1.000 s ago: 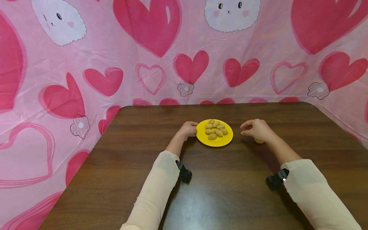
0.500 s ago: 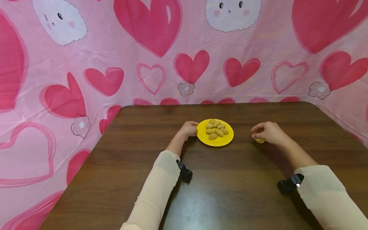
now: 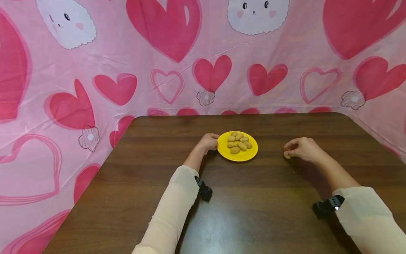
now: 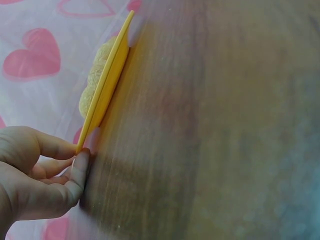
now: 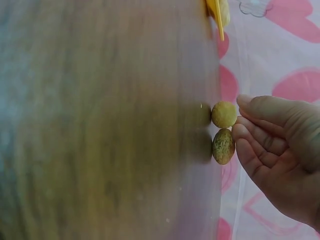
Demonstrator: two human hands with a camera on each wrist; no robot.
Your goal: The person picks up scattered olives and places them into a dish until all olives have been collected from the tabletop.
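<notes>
Several small, oval, tan, rough-skinned nut-like pieces lie on a round yellow plate in the middle of the table. At its left edge, my left hand pinches the rim; the left wrist view has the thumb below the plate and a finger above. To the right of the plate, my right hand reaches down, thumb and fingers apart. Two more pieces sit side by side at its fingertips in the right wrist view: a round yellowish one and a mottled, darker oval one. Neither looks clearly gripped.
The dark brown wooden table extends around both arms. A pink cloth with hearts hangs behind its far edge. Black wrist cameras sit at both cuffs.
My right hand has moved right and slightly nearer, from beside the plate to the loose pieces, and has come down. The left hand and the plate have stayed in place.
</notes>
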